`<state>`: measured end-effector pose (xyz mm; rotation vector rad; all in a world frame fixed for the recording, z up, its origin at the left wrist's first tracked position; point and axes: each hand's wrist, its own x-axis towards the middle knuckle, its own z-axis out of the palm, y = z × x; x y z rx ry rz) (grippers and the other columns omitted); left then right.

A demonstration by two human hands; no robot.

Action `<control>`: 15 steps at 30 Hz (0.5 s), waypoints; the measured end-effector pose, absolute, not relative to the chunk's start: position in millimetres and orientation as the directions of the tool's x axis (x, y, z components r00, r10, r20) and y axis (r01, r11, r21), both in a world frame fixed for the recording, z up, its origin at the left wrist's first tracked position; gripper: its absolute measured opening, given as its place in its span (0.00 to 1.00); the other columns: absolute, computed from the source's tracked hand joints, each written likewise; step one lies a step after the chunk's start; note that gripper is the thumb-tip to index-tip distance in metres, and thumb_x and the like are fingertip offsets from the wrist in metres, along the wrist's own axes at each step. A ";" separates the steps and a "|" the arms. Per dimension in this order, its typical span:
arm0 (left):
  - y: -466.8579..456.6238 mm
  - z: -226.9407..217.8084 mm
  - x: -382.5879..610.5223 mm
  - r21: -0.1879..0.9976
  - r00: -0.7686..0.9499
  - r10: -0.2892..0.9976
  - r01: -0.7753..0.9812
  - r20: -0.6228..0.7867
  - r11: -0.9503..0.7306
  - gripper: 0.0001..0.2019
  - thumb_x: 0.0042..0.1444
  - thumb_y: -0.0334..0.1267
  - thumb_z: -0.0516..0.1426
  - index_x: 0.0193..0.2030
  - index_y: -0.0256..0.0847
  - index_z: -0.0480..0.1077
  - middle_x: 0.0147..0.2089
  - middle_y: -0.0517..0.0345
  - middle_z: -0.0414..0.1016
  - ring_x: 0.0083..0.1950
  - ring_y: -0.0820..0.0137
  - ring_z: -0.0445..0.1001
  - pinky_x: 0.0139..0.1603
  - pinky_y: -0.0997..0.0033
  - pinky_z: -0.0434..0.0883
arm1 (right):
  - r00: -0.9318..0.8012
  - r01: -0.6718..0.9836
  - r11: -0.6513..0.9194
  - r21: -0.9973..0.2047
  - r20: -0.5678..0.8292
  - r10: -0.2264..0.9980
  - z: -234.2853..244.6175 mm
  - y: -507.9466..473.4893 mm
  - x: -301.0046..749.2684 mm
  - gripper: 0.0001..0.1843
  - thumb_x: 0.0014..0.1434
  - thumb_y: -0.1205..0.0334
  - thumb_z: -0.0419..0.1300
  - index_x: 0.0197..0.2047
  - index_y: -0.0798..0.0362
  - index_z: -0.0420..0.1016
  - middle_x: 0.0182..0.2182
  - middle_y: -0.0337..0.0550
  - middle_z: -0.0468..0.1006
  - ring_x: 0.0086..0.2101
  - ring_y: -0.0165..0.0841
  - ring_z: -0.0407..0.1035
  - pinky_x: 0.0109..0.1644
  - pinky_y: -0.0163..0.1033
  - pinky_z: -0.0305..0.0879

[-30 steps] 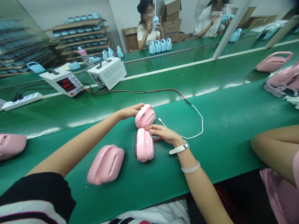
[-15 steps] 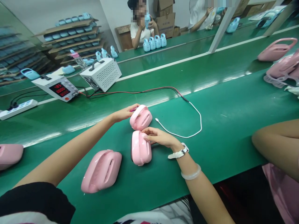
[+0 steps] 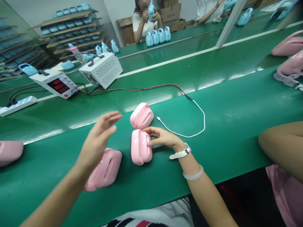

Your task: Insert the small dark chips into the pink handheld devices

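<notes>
My right hand [image 3: 163, 138] has its thumb and fingers on the right side of a glossy pink device with a thick handle [image 3: 139, 149], which rests on the green work surface. Just beyond it stands a second pink device [image 3: 142, 116], with no hand on it. My left hand [image 3: 98, 138] is in the air, fingers stretched and thumb apart, holding nothing. It hovers over a third pink device [image 3: 107, 171] with a dark slot, hiding part of it. A white cable [image 3: 203, 121] lies to the right, its plug close to the second device.
Two white power supply boxes [image 3: 101, 70] stand at the back left, one with red digits. A pink device [image 3: 10, 153] lies at the far left, more pink parts [image 3: 291, 64] at the right. A co-worker's arm [image 3: 281, 142] rests at right. Opposite, a person holds a blue device [image 3: 151, 12].
My left hand has let go of the far pink device and moved left and toward me, opening. My right hand stays on the nearer device. The view has shifted slightly.
</notes>
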<state>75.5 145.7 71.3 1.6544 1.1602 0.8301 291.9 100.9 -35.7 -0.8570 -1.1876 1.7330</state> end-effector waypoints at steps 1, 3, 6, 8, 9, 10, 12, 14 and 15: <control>126.9 61.3 71.4 0.952 0.272 0.962 0.298 -0.018 -0.067 0.21 0.54 0.45 0.59 0.55 0.49 0.66 0.61 0.55 0.68 0.67 0.58 0.59 0.68 0.53 0.54 | -0.400 -0.258 -0.190 -0.947 -0.074 0.913 -35.8 100.9 291.3 0.33 0.42 0.62 0.73 0.52 0.56 0.69 0.54 0.47 0.69 0.56 0.36 0.63 0.64 0.43 0.57; 98.8 35.6 71.7 0.975 0.179 0.975 0.203 -0.133 0.095 0.22 0.53 0.44 0.60 0.55 0.47 0.65 0.62 0.53 0.67 0.67 0.58 0.59 0.68 0.54 0.55 | -0.393 -0.264 -0.195 -0.945 -0.079 0.916 -36.1 100.8 290.7 0.33 0.42 0.63 0.73 0.52 0.56 0.70 0.54 0.47 0.70 0.55 0.35 0.63 0.64 0.42 0.57; 85.1 2.2 86.4 0.978 0.158 0.966 0.078 -0.204 0.194 0.25 0.52 0.44 0.60 0.57 0.47 0.64 0.63 0.55 0.65 0.65 0.60 0.62 0.65 0.60 0.61 | -0.393 -0.285 -0.202 -0.937 -0.078 0.916 -37.2 101.1 290.3 0.32 0.41 0.64 0.73 0.50 0.56 0.70 0.52 0.46 0.71 0.55 0.34 0.64 0.65 0.42 0.57; 89.2 -7.8 96.5 0.978 0.180 0.963 0.085 -0.201 0.189 0.24 0.51 0.44 0.60 0.56 0.46 0.66 0.62 0.56 0.66 0.64 0.59 0.63 0.61 0.64 0.66 | -0.383 -0.296 -0.198 -0.934 -0.074 0.921 -37.8 101.4 290.0 0.32 0.40 0.64 0.73 0.49 0.56 0.71 0.52 0.46 0.72 0.54 0.35 0.65 0.64 0.42 0.57; 92.5 -9.6 99.8 0.978 0.192 0.961 0.099 -0.197 0.181 0.24 0.50 0.44 0.60 0.55 0.45 0.67 0.62 0.55 0.67 0.63 0.59 0.64 0.58 0.66 0.68 | -0.376 -0.297 -0.194 -0.935 -0.072 0.924 -38.0 101.6 289.8 0.32 0.40 0.64 0.73 0.49 0.56 0.71 0.51 0.46 0.72 0.54 0.35 0.65 0.64 0.43 0.57; 95.6 -10.1 101.7 0.979 0.205 0.960 0.110 -0.192 0.173 0.23 0.50 0.44 0.60 0.54 0.45 0.67 0.61 0.55 0.67 0.62 0.58 0.64 0.56 0.66 0.69 | -0.371 -0.296 -0.190 -0.936 -0.071 0.926 -38.2 101.8 289.5 0.32 0.39 0.64 0.73 0.49 0.56 0.71 0.51 0.46 0.72 0.54 0.35 0.65 0.64 0.43 0.58; 99.2 -9.9 102.2 0.983 0.231 0.959 0.117 -0.166 0.142 0.24 0.50 0.44 0.60 0.54 0.44 0.66 0.60 0.55 0.68 0.62 0.58 0.65 0.55 0.67 0.70 | -0.362 -0.290 -0.180 -0.940 -0.066 0.930 -38.3 101.7 289.0 0.31 0.39 0.64 0.73 0.49 0.56 0.71 0.51 0.46 0.72 0.53 0.36 0.65 0.64 0.43 0.58; 99.1 -10.3 100.3 0.989 0.250 0.962 0.119 -0.114 0.086 0.24 0.52 0.43 0.59 0.56 0.44 0.65 0.61 0.55 0.67 0.62 0.59 0.65 0.57 0.67 0.68 | -0.358 -0.284 -0.168 -0.944 -0.058 0.932 -38.0 100.9 288.6 0.31 0.40 0.63 0.73 0.49 0.57 0.71 0.51 0.47 0.72 0.53 0.36 0.66 0.63 0.43 0.59; 98.0 -10.9 99.4 0.991 0.254 0.963 0.122 -0.089 0.059 0.24 0.52 0.43 0.59 0.56 0.44 0.64 0.61 0.55 0.66 0.62 0.59 0.64 0.59 0.66 0.67 | -0.356 -0.279 -0.162 -0.947 -0.054 0.933 -37.6 100.0 288.3 0.31 0.40 0.63 0.73 0.49 0.57 0.71 0.51 0.47 0.72 0.53 0.36 0.66 0.62 0.43 0.59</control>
